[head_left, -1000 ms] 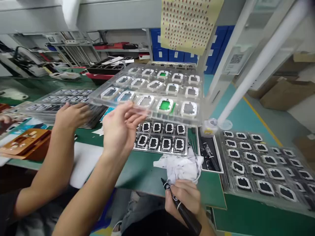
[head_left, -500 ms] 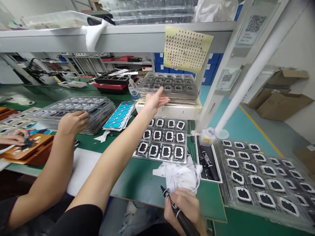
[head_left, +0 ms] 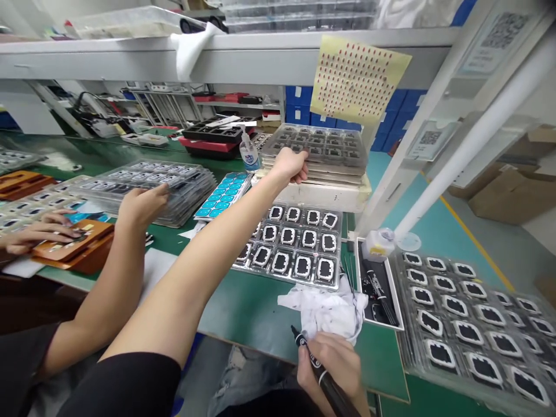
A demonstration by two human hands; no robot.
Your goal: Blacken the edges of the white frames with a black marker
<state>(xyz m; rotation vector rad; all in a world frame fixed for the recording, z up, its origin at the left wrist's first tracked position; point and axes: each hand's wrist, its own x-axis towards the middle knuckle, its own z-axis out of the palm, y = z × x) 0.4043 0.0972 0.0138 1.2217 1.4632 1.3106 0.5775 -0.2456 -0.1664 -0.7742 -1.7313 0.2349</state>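
My left hand (head_left: 293,165) reaches out to the front edge of a clear plastic tray (head_left: 319,141) on top of a stack. Its fingers are curled at the tray's rim, the thumb side up. In my right hand (head_left: 334,368), near the table's front edge, is an uncapped black marker pen (head_left: 319,370), its tip pointing up and left. Just beyond the pen lies a crumpled white cloth (head_left: 332,307). Between my hands, a clear tray (head_left: 273,272) on the table carries rows of white-framed black parts, partly hidden by my left forearm.
Another person's hand (head_left: 141,205) is beside a tray stack (head_left: 178,202) at left; more hands (head_left: 43,231) work on an orange block (head_left: 80,246). Blue sheets (head_left: 221,197), a pump bottle (head_left: 248,152), a box with markers (head_left: 395,318) and filled trays at right (head_left: 471,315) surround me.
My left hand's fingers have gone from spread to curled at the stacked tray's edge. The camera view has shifted slightly left. My right hand still holds the marker pen.
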